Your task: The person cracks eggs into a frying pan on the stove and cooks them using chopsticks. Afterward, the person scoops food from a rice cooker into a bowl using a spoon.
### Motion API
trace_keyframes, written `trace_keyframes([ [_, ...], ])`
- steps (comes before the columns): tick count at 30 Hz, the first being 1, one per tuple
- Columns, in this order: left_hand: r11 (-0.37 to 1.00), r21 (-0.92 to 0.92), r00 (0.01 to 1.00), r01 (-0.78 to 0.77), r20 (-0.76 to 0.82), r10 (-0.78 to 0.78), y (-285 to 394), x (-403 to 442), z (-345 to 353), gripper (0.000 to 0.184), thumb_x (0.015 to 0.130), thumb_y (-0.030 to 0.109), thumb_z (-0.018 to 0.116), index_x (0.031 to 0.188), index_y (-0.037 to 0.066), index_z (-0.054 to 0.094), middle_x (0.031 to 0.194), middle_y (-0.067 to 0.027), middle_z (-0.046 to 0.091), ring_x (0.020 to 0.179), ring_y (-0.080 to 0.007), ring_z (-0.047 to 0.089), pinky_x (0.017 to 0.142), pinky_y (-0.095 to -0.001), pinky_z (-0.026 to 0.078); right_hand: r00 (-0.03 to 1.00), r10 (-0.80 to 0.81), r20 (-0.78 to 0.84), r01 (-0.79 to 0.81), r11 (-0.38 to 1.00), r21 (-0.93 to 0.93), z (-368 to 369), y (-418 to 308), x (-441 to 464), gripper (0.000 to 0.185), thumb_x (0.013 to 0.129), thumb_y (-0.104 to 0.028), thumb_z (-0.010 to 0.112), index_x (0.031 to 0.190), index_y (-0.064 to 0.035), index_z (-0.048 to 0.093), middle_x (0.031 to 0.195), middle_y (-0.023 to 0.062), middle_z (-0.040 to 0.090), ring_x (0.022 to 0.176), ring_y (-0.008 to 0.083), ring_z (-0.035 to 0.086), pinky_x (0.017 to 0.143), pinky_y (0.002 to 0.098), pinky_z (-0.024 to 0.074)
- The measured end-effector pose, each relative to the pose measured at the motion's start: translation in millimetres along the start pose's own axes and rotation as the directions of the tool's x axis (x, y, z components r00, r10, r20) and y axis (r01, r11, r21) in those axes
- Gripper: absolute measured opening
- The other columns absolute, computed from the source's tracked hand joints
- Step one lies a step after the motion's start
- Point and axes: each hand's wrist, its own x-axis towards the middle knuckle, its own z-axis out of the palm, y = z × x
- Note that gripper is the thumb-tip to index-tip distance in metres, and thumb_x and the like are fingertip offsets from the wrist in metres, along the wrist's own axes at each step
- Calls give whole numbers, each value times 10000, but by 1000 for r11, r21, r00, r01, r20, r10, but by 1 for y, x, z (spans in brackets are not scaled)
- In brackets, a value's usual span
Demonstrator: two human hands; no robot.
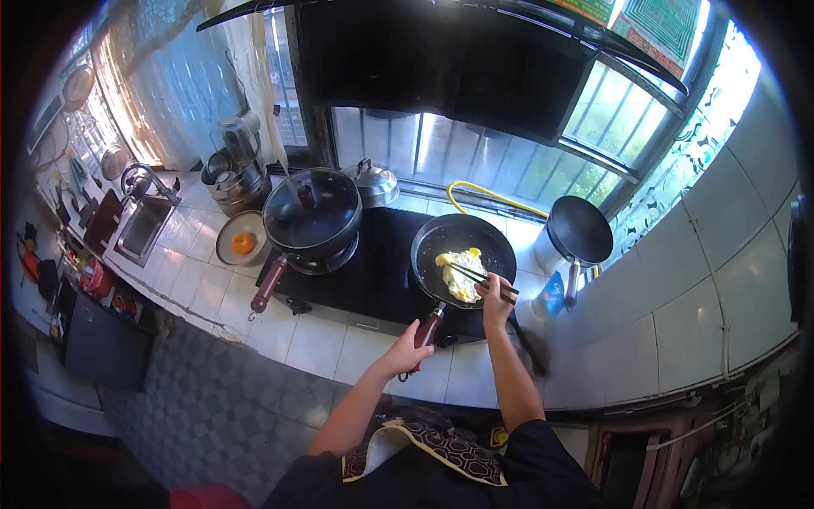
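Note:
A black frying pan (428, 242) rests on the right side of the stove (386, 276), and pale yellow cooked egg (462, 284) lies folded in its middle. My left hand (404, 349) is closed round the pan's brown wooden handle (431, 325). In my right hand (497, 303) are dark chopsticks (475, 275), their tips reaching down to the egg. Whether the tips pinch the egg or only touch it, I cannot tell.
Left on the stove stands a glass-lidded wok (310, 212), its handle jutting over the counter edge. Nearby are a plate (222, 246) with an orange item (243, 243), steel pots (233, 191) and a silver lid (373, 182). A small dark pan (580, 229) and blue packet (551, 293) stand at right.

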Motion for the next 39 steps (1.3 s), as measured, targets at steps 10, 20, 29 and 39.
trace_keyframes([
  [10, 1000, -15, 1000, 8, 9, -8, -2, 2, -1, 837, 813, 137, 586, 1385, -7, -8, 810, -69, 521, 514, -116, 501, 436, -263, 413, 995, -83, 55, 92, 976, -199, -31, -53, -10, 196, 865, -128, 515, 933, 30, 610, 703, 79, 584, 539, 138, 596, 477, 218, 482],
  [20, 1000, -7, 1000, 17, 18, -17, 2, 1, -1, 831, 803, 138, 571, 1387, -1, -4, 806, -94, 525, 513, -120, 511, 450, -265, 424, 896, 307, -321, -278, 951, 135, -96, -36, 26, 84, 807, -73, 511, 833, 5, 529, 796, 117, 569, 532, 220, 603, 449, 284, 530],
  [29, 1000, -13, 1000, 3, 13, -3, 3, -1, 0, 837, 814, 153, 593, 1386, -4, 3, 766, -57, 507, 517, -109, 502, 438, -260, 416, 861, 444, -247, -360, 876, 321, -51, -4, 58, 107, 809, -91, 534, 873, -15, 494, 723, 116, 546, 531, 223, 605, 478, 289, 551],
  [39, 1000, -6, 1000, 2, 6, -2, 0, 0, -1, 840, 811, 157, 595, 1386, -7, 5, 785, -55, 516, 521, -107, 500, 448, -253, 418, 908, 301, -291, -220, 934, 281, -7, 5, 67, 122, 811, -85, 554, 772, 26, 520, 694, 134, 559, 513, 234, 607, 461, 276, 561],
])
